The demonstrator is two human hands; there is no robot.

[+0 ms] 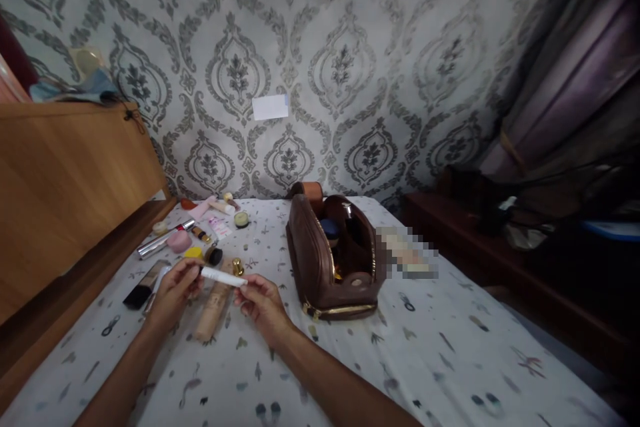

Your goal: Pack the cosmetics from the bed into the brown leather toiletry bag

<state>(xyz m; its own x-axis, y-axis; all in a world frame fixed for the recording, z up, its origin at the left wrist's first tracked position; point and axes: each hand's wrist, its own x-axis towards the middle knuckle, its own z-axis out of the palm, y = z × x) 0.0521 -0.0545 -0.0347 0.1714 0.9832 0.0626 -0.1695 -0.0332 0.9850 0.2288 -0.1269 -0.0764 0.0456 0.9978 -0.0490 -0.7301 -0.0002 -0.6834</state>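
Note:
Between both hands is a slim white cosmetic tube point(223, 277) with a dark end. My left hand point(175, 290) pinches the dark end, and my right hand point(263, 307) grips the other end with thumb and fingers. Beneath it, a beige bottle point(207, 320) lies on the patterned sheet, a gold cap point(238, 267) beside it. By my left hand lie a dark-ended compact or brush-like item point(143, 287), a yellow lid point(193, 253) and a round black container point(215, 256). To the right stands a brown makeup bag point(310, 260), unzipped, with a few items inside.
Farther back are a silver tube point(163, 240), a pink round container point(179, 241), a small pale green jar point(241, 219) and several other cosmetics. A wooden panel point(75, 193) borders the left side. Patterned wallpaper point(345, 80) rises behind; a blurred patch point(407, 253) lies right of the bag.

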